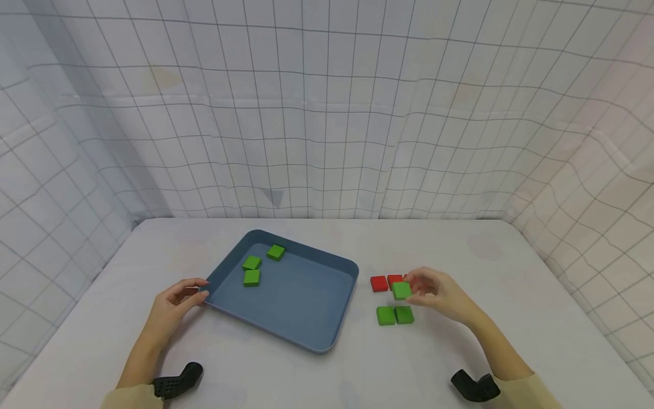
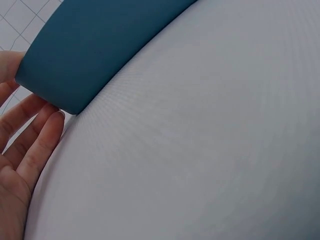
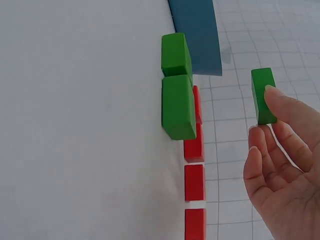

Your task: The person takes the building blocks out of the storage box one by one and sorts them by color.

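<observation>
Held green block point(image 1: 402, 291): flat, square-faced, hard-edged, smooth and evenly coloured, material possibly painted wood; lifted clear of the table, right of the tray, in front of the red row. In the head view its broad face is turned up to the camera, nearly square and without a marked long axis; in the right wrist view a narrow side shows, its long axis close to upright in the picture, the top leaning slightly left. Right hand point(image 1: 440, 294): thumb and fingertips pinching this block by its edge, the lower fingers loosely bent. Blue tray point(image 1: 291, 307): rectangular, rounded corners, low raised wall, smooth matte surface; long axis running from far left to near right. Left hand point(image 1: 176, 301): thumb and fingers pinching the tray's left corner. Three green blocks point(image 1: 252, 278): same flat form, lying in the tray's left part, set at differing angles. Two green blocks point(image 1: 386, 316): side by side on the table, right of the tray. Red blocks point(image 1: 379, 284): same form, in a row beyond that pair, four showing in the right wrist view. Table point(image 1: 409, 369): plain white, smooth. Backdrop point(image 1: 317, 125): white, creased sheeting printed with a dark grid.
</observation>
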Available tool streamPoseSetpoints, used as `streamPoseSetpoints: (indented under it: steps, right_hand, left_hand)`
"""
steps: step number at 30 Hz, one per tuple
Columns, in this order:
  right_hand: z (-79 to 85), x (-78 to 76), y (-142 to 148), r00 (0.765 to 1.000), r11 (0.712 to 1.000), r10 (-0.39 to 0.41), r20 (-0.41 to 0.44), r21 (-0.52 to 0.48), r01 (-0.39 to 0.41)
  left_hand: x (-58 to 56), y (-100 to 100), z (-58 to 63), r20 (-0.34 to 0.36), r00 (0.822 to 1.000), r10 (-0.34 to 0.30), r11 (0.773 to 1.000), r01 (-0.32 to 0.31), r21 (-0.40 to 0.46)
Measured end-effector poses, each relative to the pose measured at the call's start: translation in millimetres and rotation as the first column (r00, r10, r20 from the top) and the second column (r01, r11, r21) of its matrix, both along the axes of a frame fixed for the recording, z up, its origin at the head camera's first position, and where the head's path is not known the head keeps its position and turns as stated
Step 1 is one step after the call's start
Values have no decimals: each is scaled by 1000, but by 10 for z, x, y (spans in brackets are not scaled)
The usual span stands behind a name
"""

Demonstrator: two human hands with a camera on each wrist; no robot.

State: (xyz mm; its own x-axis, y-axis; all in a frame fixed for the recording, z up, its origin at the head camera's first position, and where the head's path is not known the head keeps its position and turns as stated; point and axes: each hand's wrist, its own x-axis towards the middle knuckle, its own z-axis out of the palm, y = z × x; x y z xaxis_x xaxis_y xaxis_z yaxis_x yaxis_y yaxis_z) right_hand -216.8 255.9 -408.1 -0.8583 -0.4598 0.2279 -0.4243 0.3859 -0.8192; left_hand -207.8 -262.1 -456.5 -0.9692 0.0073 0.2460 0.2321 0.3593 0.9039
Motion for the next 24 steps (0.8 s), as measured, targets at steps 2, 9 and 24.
streamPoseSetpoints:
  steps: [2, 9, 24]
  right_hand:
    - [-18, 27, 51, 1000, 1000, -16, 3, 10, 16]
    - [-91, 92, 220, 1000, 999, -31, 4, 15, 31]
    - [-244, 182, 431, 995, 996, -46, 85, 74, 40]
  left_hand:
    - [2, -2, 0, 1, 1000, 0, 1000, 0, 3]
    - [4, 5, 2, 3, 1000, 6, 1000, -6, -4]
    - [3, -9, -9, -23, 1000, -18, 999, 19, 35]
